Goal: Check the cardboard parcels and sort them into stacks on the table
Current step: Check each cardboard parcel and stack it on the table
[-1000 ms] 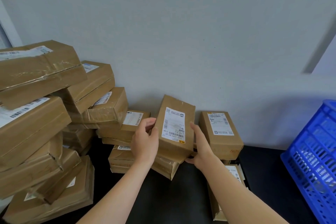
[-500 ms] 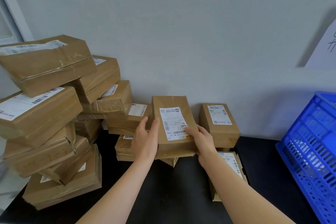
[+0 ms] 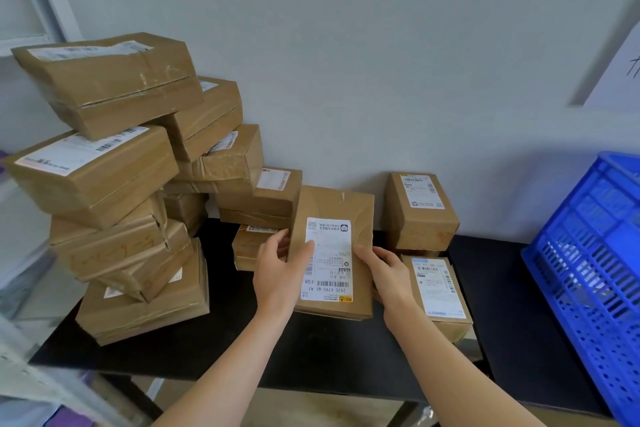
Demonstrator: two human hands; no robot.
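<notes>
**Q:** Head view. What is held, and by what?

**A:** A flat cardboard parcel (image 3: 332, 215) with its label (image 3: 327, 260) facing up, gripped from both sides. The left hand (image 3: 280, 274) curls round the left edge, with the thumb laid on the top face at the label's margin. The right hand (image 3: 384, 274) clasps the right edge in the same way, thumb on top. Neither hand is slack, and both have closed on this one parcel.

**Q:** Where does the parcel lie?

**A:** Over the middle of the black table (image 3: 502, 305), near the grey wall (image 3: 346, 62). Its left side overlaps a low stack (image 3: 254, 243) of boxes behind the left hand. Whether its underside rests on anything cannot be told.

**Q:** And the surroundings?

**A:** To the left is a tall, leaning pile (image 3: 104, 184) of taped, labelled boxes that reaches the table's left edge. To the right of the parcel, a small box (image 3: 419, 218) stands against the wall. A labelled box (image 3: 440, 291) lies nearer the viewer, just beside the right hand. At the far right is a blue perforated crate (image 3: 588, 270), apart from the boxes.
</notes>
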